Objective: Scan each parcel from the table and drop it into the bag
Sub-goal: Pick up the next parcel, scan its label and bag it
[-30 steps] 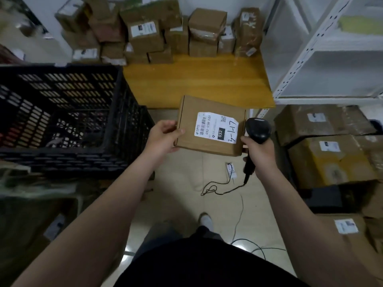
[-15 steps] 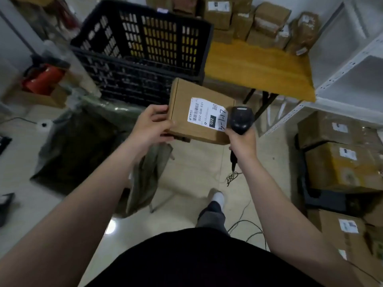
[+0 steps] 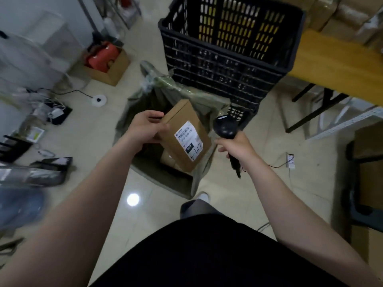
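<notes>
Noted parcel [image 3: 184, 133] gripped at its upper-left edge by left hand [image 3: 145, 129], tilted with label [image 3: 189, 141] up, over the open mouth of bag [image 3: 126, 121] (brown cardboard [image 3: 165, 159] visible inside, below it). Noted right hand [image 3: 238, 147] clenched round handle of scanner [image 3: 224, 126], just right of parcel and not touching it. Logged black crate [image 3: 223, 59] behind bag, table [image 3: 331, 63] to its right.

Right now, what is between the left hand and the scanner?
The labelled parcel, gripped by the left hand; the right hand holds the scanner. Head view.
</notes>
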